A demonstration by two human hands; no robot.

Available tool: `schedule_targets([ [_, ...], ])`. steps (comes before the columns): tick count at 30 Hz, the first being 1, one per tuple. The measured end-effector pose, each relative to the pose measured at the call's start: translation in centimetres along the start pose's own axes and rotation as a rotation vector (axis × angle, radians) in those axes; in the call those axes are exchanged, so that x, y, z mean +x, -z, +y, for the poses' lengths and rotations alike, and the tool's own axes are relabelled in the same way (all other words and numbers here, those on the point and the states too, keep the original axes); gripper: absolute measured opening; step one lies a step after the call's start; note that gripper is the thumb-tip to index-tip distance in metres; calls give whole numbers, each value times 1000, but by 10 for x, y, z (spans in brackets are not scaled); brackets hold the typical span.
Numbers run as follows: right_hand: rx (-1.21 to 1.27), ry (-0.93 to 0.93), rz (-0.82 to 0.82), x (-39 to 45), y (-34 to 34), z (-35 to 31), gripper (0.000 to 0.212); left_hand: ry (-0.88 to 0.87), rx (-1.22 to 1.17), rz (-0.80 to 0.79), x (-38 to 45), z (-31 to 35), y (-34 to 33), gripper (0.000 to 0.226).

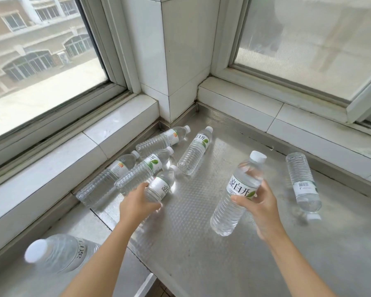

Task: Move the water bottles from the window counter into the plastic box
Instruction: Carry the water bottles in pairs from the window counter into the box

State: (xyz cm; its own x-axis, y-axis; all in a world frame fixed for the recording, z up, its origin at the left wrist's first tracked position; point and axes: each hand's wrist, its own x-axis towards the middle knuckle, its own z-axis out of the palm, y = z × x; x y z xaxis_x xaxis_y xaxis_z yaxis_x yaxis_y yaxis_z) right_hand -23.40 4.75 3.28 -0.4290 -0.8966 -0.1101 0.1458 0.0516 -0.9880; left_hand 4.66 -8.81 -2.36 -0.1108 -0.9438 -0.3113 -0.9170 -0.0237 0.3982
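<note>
Several clear water bottles with white caps and white-green labels lie on the metal window counter [191,243]. My right hand [259,202] grips one bottle [237,189] around its middle and holds it tilted above the counter, cap pointing away. My left hand [135,203] grips the lower part of a lying bottle [162,185] at the near end of the group on the left. Three more bottles [141,168] lie beside it along the sill, and another bottle [196,150] lies a little apart. The plastic box is not in view.
One bottle [303,181] lies alone at the right, cap toward me. Another bottle [56,252] lies at the near left counter edge, blurred. White tiled sills and a corner pillar [180,61] border the counter. Windows stand behind on both sides.
</note>
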Motion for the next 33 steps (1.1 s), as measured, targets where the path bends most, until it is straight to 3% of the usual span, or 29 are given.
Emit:
schedule_targets([
  [6, 34, -65, 26, -16, -11, -6, 80, 144, -749, -59, -35, 2, 2, 47],
  [11, 23, -74, 17, -33, -24, -18, 80, 153, -1069, -69, -67, 18, 19, 29],
  [18, -9, -16, 35, -64, -33, -37, 75, 89, -1174, -40, -109, 26, 48, 33],
  [22, -24, 13, -4, -82, -31, -54, 76, 46, -1182, 60, -145, 29, 65, 56],
  [26, -39, 15, -112, -98, -23, -69, 82, 14, -1234, 152, -191, 37, 77, 82],
  [33, -37, -7, -368, -135, -22, -90, 96, 44, -1353, 325, -278, 48, 64, 91],
])
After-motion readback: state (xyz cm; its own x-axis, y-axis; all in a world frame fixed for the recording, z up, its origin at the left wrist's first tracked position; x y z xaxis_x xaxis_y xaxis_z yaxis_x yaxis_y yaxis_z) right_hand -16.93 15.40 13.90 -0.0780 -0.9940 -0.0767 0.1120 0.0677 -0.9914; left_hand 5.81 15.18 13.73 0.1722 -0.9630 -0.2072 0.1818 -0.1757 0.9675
